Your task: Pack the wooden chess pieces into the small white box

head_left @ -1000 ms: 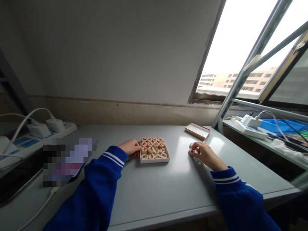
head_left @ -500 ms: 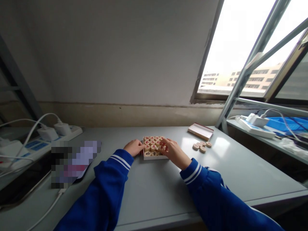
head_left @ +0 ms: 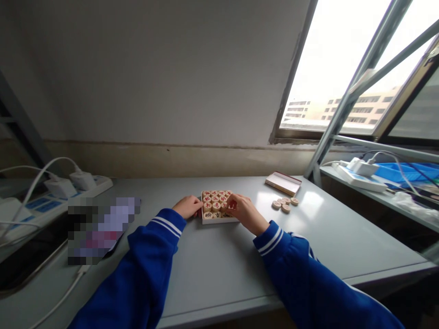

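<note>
The left hand (head_left: 188, 206) rests loosely curled against the box (head_left: 216, 219) at centre frame; the right hand (head_left: 244, 211) pinches among the wooden discs (head_left: 214, 203), though whether it grips one I cannot tell. The discs look light, hard and smooth; best pinched at the rim.

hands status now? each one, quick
Left hand: curled, resting against the left side of the chess piece box.
Right hand: fingers pinched on pieces in the box; grip cannot be told.

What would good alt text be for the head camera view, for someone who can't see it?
A person in blue sleeves works at a shallow box of Chinese chess pieces on a grey table: the left hand steadies the box's left edge while the right hand reaches over its right side. A few loose pieces and the box lid lie to the right, near a window.
</note>
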Motion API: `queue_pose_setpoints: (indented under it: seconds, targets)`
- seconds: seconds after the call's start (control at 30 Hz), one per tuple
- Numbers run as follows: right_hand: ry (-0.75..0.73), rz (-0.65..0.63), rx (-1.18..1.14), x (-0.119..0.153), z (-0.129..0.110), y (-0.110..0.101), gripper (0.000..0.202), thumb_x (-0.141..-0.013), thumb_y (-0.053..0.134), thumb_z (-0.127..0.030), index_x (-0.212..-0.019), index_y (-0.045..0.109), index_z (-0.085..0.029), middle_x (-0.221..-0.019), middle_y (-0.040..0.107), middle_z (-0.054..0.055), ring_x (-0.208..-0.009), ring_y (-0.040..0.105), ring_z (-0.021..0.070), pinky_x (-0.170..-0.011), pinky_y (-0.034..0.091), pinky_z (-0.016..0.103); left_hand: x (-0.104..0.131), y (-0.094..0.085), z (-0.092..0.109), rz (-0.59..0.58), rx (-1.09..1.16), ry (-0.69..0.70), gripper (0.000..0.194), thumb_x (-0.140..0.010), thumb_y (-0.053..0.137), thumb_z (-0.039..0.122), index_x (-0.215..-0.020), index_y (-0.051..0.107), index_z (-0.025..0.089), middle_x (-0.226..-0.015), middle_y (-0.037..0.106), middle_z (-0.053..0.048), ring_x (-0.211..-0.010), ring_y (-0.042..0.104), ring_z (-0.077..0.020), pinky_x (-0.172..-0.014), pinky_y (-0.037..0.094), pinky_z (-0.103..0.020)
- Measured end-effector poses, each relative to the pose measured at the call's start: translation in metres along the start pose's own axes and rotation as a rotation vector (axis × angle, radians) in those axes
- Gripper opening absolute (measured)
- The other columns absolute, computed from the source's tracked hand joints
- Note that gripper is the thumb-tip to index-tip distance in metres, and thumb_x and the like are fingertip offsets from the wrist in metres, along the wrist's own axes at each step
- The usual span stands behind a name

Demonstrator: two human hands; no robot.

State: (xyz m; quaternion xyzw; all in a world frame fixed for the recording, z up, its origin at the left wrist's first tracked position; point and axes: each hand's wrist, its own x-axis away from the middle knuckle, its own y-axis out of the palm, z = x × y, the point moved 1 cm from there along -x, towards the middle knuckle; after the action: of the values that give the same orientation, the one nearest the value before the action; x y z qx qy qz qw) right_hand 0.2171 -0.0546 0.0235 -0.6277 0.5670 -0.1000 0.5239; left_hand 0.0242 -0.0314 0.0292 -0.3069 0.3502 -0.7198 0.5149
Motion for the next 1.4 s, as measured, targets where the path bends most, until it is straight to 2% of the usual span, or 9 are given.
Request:
queue_pose_setpoints:
  seconds: [0.2,0.3,0.37,0.43,0.53,0.63,0.8,0.93,1.4]
  targets:
    - [0.043,-0.05,0.086,0.005,0.013,-0.029,0.008,-0.071,0.055,-0.014,-0.078,0.053,-0.018,-0.075,0.059,0.0,-0.067,0.052,0.0115,-0.065,0.038,0.026,0.001,0.0,0.0,-0.002,0.007,0.01,0.034,-0.07,0.034,0.036,-0.047,0.05,0.017,-0.047,0.051,0.0,-0.05,0.048,-0.0132,-0.057,0.034,-0.024]
    - [0.175,0.078,0.469,0.016,0.044,-0.058,0.015,-0.069,0.059,-0.021,-0.084,0.058,-0.02,-0.088,0.06,0.004,-0.084,0.052,0.0201,-0.074,0.036,0.035,0.001,0.0,0.0,-0.006,0.022,0.009,0.034,-0.071,0.034,0.036,-0.047,0.049,0.017,-0.047,0.05,0.001,-0.05,0.048,-0.0129,-0.056,0.034,-0.024]
    - [0.327,0.08,0.615,0.024,0.071,-0.076,0.022,-0.064,0.063,-0.026,-0.085,0.061,-0.021,-0.092,0.059,0.006,-0.09,0.051,0.0246,-0.074,0.036,0.037,0.001,0.001,-0.001,-0.007,0.026,0.005,0.034,-0.07,0.034,0.036,-0.047,0.049,0.017,-0.047,0.051,0.0,-0.05,0.047,-0.0128,-0.056,0.034,-0.024]
    - [0.423,0.003,0.606,0.032,0.096,-0.087,0.021,-0.065,0.062,-0.031,-0.083,0.063,-0.021,-0.091,0.059,0.007,-0.087,0.052,0.0237,-0.07,0.038,0.035,0.0,0.001,-0.002,-0.012,0.036,0.007,0.034,-0.07,0.033,0.036,-0.046,0.049,0.017,-0.047,0.051,0.0,-0.05,0.047,-0.0129,-0.055,0.034,-0.024]
    - [0.391,-0.09,0.497,0.036,0.113,-0.091,0.016,-0.068,0.057,-0.03,-0.076,0.066,-0.019,-0.085,0.058,0.008,-0.078,0.055,0.0187,-0.066,0.041,0.029,-0.002,0.001,-0.002,-0.011,0.043,0.008,0.034,-0.069,0.034,0.036,-0.045,0.048,0.017,-0.047,0.051,0.0,-0.05,0.048,-0.0131,-0.056,0.035,-0.024]
    - [0.296,-0.064,0.417,0.032,0.1,-0.085,0.015,-0.069,0.058,-0.032,-0.076,0.065,-0.021,-0.084,0.058,0.006,-0.078,0.054,0.0182,-0.067,0.04,0.03,-0.003,0.002,-0.003,-0.003,0.041,0.005,0.034,-0.069,0.034,0.037,-0.045,0.048,0.018,-0.046,0.051,0.0,-0.049,0.048,-0.0133,-0.057,0.035,-0.025]
    - [0.028,-0.055,0.239,0.02,0.044,-0.06,0.024,-0.077,0.051,-0.041,-0.094,0.06,-0.027,-0.09,0.058,0.003,-0.082,0.053,0.016,-0.074,0.037,0.031,-0.004,0.003,-0.005,-0.007,0.058,0.021,0.033,-0.068,0.035,0.036,-0.045,0.049,0.017,-0.045,0.051,0.0,-0.049,0.048,-0.0132,-0.056,0.035,-0.024]
    - [-0.036,-0.099,0.265,0.014,0.016,-0.041,0.024,-0.078,0.051,-0.04,-0.097,0.058,-0.027,-0.092,0.059,0.002,-0.085,0.052,0.0153,-0.073,0.032,0.031,-0.004,0.003,-0.006,-0.007,0.072,0.017,0.033,-0.069,0.036,0.036,-0.046,0.05,0.017,-0.044,0.05,0.001,-0.048,0.048,-0.0127,-0.055,0.034,-0.024]
    - [-0.01,-0.04,0.304,0.014,0.012,-0.029,0.022,-0.076,0.055,-0.036,-0.094,0.053,-0.023,-0.09,0.061,-0.001,-0.083,0.052,0.0152,-0.072,0.026,0.03,-0.002,0.002,-0.003,-0.006,0.062,0.009,0.033,-0.07,0.035,0.035,-0.047,0.05,0.017,-0.045,0.05,0.001,-0.049,0.048,-0.0131,-0.057,0.034,-0.024]
